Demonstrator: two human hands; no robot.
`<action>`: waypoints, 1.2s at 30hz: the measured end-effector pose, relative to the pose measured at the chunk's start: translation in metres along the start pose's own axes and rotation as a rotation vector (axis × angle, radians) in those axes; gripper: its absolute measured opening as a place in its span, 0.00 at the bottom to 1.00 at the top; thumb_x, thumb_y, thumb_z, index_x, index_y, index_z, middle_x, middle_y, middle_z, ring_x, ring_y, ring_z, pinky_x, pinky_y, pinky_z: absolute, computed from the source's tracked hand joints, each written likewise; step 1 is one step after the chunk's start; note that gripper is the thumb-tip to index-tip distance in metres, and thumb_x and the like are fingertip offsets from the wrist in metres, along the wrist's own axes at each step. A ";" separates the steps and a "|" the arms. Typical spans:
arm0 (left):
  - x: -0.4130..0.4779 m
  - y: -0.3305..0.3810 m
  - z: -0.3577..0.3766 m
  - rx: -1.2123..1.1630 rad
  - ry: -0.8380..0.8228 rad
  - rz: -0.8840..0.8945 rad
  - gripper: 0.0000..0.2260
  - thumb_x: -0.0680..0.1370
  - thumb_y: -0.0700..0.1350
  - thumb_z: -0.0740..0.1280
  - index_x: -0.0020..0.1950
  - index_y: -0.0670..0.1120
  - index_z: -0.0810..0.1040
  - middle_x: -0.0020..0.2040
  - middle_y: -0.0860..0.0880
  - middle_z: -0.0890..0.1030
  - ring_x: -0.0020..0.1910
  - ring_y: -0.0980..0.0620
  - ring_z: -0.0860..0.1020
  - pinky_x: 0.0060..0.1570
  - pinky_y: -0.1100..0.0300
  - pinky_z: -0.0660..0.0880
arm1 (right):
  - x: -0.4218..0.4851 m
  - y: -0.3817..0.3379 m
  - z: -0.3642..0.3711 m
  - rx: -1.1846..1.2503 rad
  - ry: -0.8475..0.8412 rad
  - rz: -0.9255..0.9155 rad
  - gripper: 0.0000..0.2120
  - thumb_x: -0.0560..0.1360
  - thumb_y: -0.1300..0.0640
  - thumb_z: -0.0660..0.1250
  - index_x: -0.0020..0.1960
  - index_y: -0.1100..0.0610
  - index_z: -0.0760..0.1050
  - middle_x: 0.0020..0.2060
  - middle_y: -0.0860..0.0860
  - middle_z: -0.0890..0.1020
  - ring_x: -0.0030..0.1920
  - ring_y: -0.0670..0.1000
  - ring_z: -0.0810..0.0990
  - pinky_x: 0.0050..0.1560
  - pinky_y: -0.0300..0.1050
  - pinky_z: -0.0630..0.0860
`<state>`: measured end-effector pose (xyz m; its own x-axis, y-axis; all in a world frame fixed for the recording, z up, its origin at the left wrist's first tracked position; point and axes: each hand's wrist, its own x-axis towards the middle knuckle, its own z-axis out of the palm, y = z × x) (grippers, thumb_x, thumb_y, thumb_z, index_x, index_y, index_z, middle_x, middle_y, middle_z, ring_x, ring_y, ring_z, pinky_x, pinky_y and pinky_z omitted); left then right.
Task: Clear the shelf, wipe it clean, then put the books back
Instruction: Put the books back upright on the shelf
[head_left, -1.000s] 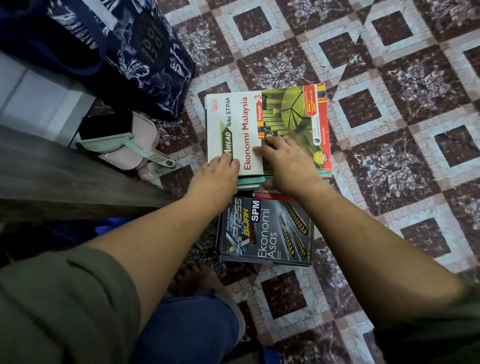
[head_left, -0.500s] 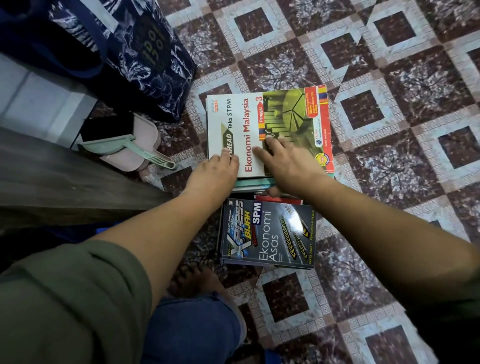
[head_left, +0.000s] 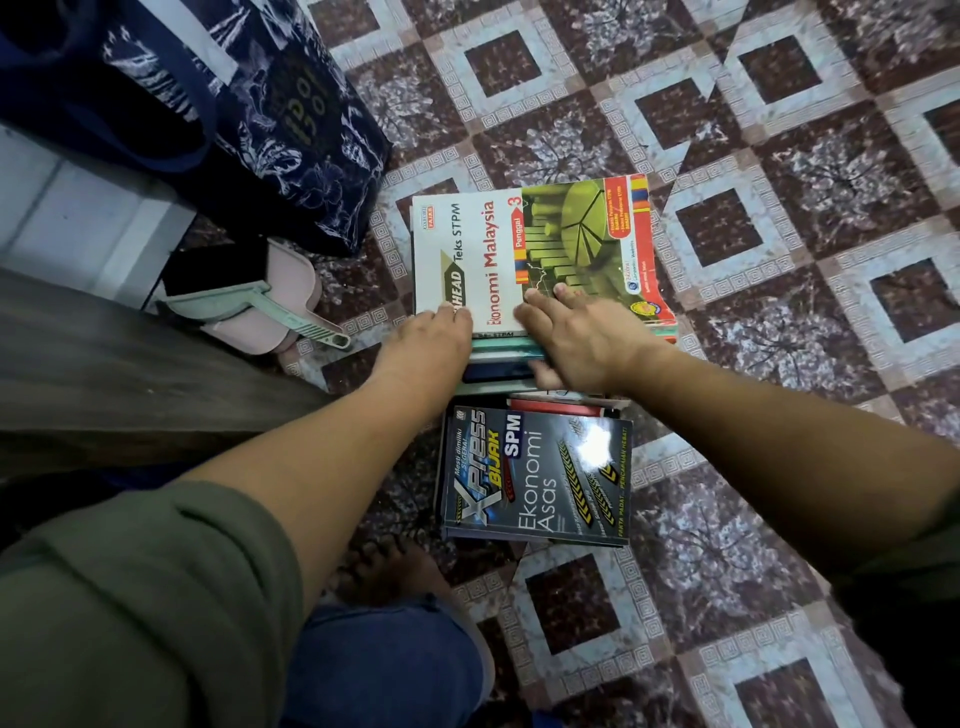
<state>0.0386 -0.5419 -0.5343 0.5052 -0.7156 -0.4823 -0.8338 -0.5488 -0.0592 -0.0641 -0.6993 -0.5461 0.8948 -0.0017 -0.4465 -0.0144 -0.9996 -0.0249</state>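
The stack of paperback books (head_left: 498, 358) sits on the patterned maroon-and-grey tiled floor (head_left: 779, 156), in the same spot as a second ago. Both grips have hardly shifted since then. A little more of the teal and dark spines now shows under the top cover.

The right grip (head_left: 582, 338) grasps the stack at its near edge. Its fingers (head_left: 563, 293) are spread on the top cover and its thumb (head_left: 545, 376) is tucked against the spines below. The left grip (head_left: 431, 343) lays its fingertips on the cover's near edge. Its thumb is hidden, so I cannot tell whether it clasps the stack or only rests there.

The top book, a white-and-green paperback (head_left: 467, 249), reads "Ekonomi Malaysia", "Teks STPM", "AHEAD" and "Penggal 3". The small mark at its corner is too fine to read.

Just nearer the person lies a glossy dark-blue paperback (head_left: 540, 478) on a second, lower pile, unmoved. It is printed "Xpress Bijak", "SPM" and "Ekonomi Asas".

To the left a pink plastic dustpan (head_left: 296, 280) holds a pale green hand brush (head_left: 249, 306). Beyond it stands a navy printed fabric bag (head_left: 291, 130). A dark wooden board (head_left: 130, 374) runs along the left edge. A bare foot (head_left: 395, 577) shows below the dark book, beside a blue denim trouser leg (head_left: 384, 670).
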 end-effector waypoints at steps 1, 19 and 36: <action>-0.001 0.001 -0.002 -0.026 0.000 -0.008 0.24 0.75 0.31 0.61 0.71 0.41 0.63 0.65 0.43 0.71 0.63 0.42 0.72 0.62 0.47 0.72 | 0.000 0.001 -0.001 0.037 0.007 0.030 0.30 0.79 0.44 0.59 0.75 0.58 0.57 0.76 0.57 0.60 0.73 0.62 0.63 0.59 0.56 0.76; -0.156 0.012 -0.153 0.181 0.182 0.178 0.12 0.75 0.43 0.65 0.58 0.49 0.72 0.50 0.49 0.76 0.53 0.45 0.77 0.43 0.55 0.69 | -0.185 -0.102 -0.148 0.370 0.295 0.393 0.12 0.77 0.48 0.62 0.61 0.45 0.70 0.36 0.46 0.74 0.35 0.52 0.73 0.32 0.43 0.61; -0.479 -0.115 -0.157 0.265 0.523 -0.570 0.13 0.68 0.42 0.72 0.41 0.51 0.67 0.38 0.48 0.80 0.39 0.42 0.80 0.38 0.55 0.66 | -0.184 -0.324 -0.274 0.193 0.801 -0.361 0.21 0.72 0.48 0.65 0.65 0.43 0.71 0.54 0.46 0.80 0.52 0.54 0.79 0.47 0.50 0.69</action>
<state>-0.0724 -0.2036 -0.1597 0.8512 -0.5028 0.1504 -0.4095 -0.8156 -0.4088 -0.1022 -0.3831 -0.2106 0.9012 0.2198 0.3736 0.3180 -0.9210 -0.2252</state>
